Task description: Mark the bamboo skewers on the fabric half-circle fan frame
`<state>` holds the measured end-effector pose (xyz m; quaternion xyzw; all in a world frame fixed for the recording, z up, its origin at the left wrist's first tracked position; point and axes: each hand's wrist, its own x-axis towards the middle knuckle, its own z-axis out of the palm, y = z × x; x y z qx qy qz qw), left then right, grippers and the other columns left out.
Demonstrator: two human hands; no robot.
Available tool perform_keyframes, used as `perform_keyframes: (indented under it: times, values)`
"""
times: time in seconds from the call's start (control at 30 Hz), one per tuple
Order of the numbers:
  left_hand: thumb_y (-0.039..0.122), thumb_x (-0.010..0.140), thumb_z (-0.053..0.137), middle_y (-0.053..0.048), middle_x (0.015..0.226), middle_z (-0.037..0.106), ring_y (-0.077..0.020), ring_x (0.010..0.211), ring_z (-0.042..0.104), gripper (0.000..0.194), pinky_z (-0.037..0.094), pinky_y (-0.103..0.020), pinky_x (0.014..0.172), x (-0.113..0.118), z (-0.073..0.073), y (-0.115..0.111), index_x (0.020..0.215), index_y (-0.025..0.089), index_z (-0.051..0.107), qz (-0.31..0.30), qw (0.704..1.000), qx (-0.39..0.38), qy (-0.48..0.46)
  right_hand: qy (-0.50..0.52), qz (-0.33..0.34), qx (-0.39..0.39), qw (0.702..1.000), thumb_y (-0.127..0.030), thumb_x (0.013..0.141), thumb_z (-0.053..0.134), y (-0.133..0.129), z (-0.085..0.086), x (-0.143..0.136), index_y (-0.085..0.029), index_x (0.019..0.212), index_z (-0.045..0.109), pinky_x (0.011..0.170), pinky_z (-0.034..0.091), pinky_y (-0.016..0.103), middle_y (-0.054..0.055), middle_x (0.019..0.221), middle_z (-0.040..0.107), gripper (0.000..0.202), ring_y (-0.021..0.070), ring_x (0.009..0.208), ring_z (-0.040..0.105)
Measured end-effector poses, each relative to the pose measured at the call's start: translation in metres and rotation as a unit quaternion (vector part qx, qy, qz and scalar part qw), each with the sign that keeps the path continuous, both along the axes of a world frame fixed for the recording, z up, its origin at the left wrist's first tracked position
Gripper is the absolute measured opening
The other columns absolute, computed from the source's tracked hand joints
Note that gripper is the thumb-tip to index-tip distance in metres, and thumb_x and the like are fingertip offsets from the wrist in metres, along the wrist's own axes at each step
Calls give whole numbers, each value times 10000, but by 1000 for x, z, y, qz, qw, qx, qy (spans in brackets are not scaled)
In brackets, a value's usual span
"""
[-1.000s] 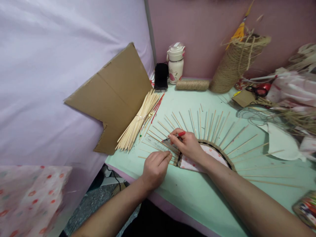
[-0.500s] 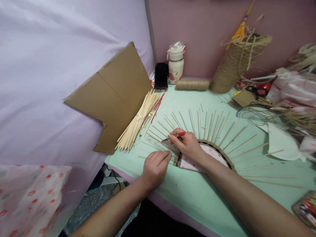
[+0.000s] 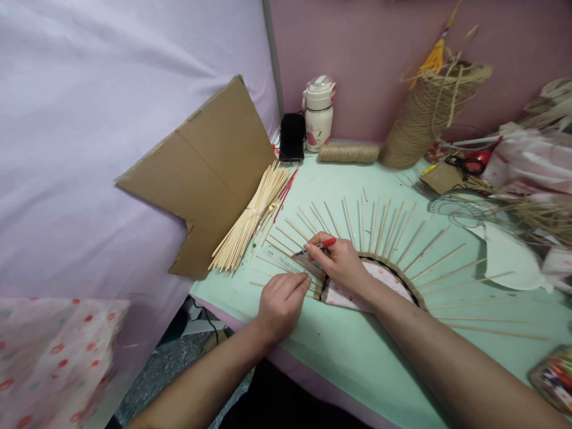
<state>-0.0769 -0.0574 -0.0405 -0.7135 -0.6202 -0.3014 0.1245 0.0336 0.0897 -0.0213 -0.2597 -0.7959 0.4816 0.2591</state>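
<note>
A red-capped pen (image 3: 329, 242) is gripped by my right hand (image 3: 335, 256), its tip down at the edge of a clear ruler (image 3: 277, 260). My left hand (image 3: 283, 301) is closed, thumb and fingers pinched at the ruler's near end; the exact grip is partly hidden. The ruler lies among thin wooden sticks (image 3: 393, 226) that fan out from a half-round piece (image 3: 386, 280) with dotted fabric, a dark line and a twine-coloured rim. My right wrist and forearm cover part of this piece.
Left of the fan lie a tied bundle of sticks (image 3: 250, 217) and red sticks (image 3: 285, 196). Cardboard (image 3: 201, 173) leans behind them. Along the back stand a phone (image 3: 292, 137), a bottle (image 3: 319, 116) and twine rolls (image 3: 348, 154). Fabric (image 3: 531, 158) and a protractor (image 3: 460, 204) lie right.
</note>
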Motion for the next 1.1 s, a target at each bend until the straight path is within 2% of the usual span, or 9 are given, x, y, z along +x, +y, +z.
perform_keyframes:
  times: [0.53,0.7,1.1]
  values:
    - [96,862,555,-84,961,730,-182,868,657,193,524,-310,753,-1,-2,0,1006,153,671,-5,1000,-4,-6,-6,-9,0,1000,-379,917,484,0,1,0,-184,726,605,574,377,247,-4,642,599,299,114,552,514]
    - [95,859,560,-84,954,730,-177,862,655,183,525,-306,760,-1,-2,-1,993,146,674,-4,1000,-3,-6,4,0,-1,1000,-366,914,493,-1,2,0,-187,737,611,608,394,247,1,663,618,278,125,602,554]
    - [110,881,524,-80,954,738,-165,835,659,193,488,-293,716,0,5,-2,1002,165,665,3,1000,5,8,29,-19,-11,999,-364,904,501,-1,2,1,-177,720,604,573,390,234,0,643,600,282,110,555,524]
